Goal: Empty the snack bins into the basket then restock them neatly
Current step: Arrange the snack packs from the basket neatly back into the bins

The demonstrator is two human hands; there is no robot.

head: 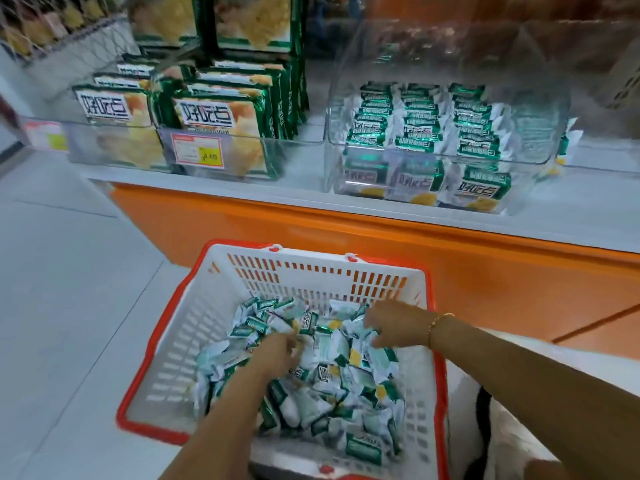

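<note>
A white basket with a red rim [194,327] stands on the floor below the shelf, holding a loose heap of small green-and-white snack packets [332,386]. Both my hands are down in the heap. My left hand [273,351] has its fingers curled into packets near the middle. My right hand [394,323], with a gold bracelet at the wrist, presses its fingers onto packets at the far right of the heap. On the shelf above, a clear bin [519,181] holds neat rows of the same packets [426,119].
Left of the bin, a clear-fronted section [298,157] holds upright green snack bags [221,112] with a pink price tag [198,151]. The shelf has a white top and an orange front [450,271]. Grey tiled floor [69,289] lies to the left.
</note>
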